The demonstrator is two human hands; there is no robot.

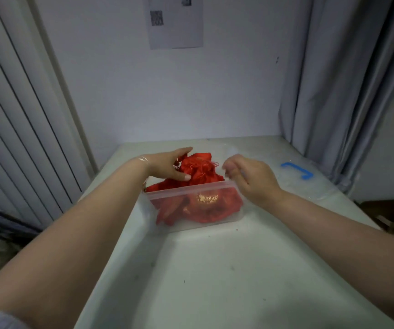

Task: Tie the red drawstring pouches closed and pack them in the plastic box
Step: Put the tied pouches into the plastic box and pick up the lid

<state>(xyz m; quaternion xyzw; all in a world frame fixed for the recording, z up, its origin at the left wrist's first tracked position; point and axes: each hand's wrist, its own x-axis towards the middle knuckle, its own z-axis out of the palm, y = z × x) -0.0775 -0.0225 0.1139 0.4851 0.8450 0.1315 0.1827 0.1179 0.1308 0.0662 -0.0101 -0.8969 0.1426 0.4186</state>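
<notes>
1. The heaped red fabric drawstring pouches [198, 167] overfill the clear plastic box [191, 210]; the left hand [169, 166] presses them, fingers spread, so some may spill.
2. The right hand [250, 179], loosely curled at the box's right rim, appears to hold nothing; the box could slide on the worktop [215, 269].

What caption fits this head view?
Left hand presses red pouches heaped in the plastic box; right hand hovers at its rim.

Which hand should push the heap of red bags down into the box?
Probably the left hand: it already rests on the heaped red drawstring pouches standing above the rim of the clear plastic box. The right hand is at the box's right edge, off the pile.
</notes>
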